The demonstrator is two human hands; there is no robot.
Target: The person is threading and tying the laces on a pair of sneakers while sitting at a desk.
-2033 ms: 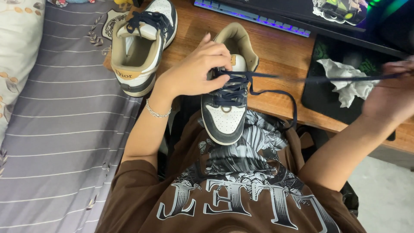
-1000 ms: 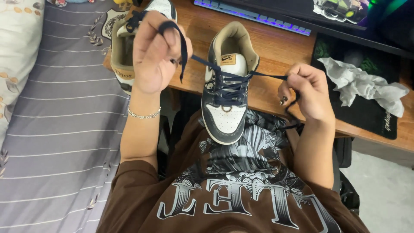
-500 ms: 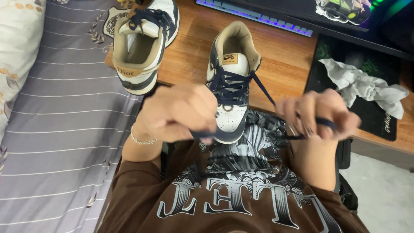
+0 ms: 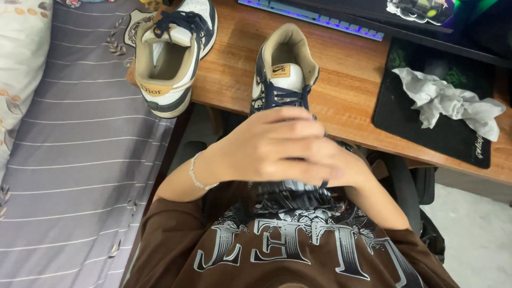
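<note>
A white and navy sneaker (image 4: 282, 69) with a tan lining stands on the wooden desk (image 4: 346, 90), its toe over the front edge toward me. Its dark blue shoelace (image 4: 285, 96) crosses the upper eyelets. My left hand (image 4: 272, 144), with a thin bracelet on the wrist, lies across the shoe's front with fingers closed, covering the toe and the lace ends. My right hand (image 4: 349, 170) is tucked under and behind it, mostly hidden, pressed against the left. The matching sneaker (image 4: 170, 53) sits at the desk's left corner, laced.
A black mouse pad (image 4: 416, 133) with crumpled white tissue (image 4: 448, 101) lies on the right of the desk. A lit keyboard (image 4: 320, 13) runs along the back. A grey striped bed cover (image 4: 80, 160) and a pillow (image 4: 21, 58) fill the left side.
My hands held the two lace ends wide apart, then pulled them down toward me. Now both hands have come together over the toe of the sneaker.
</note>
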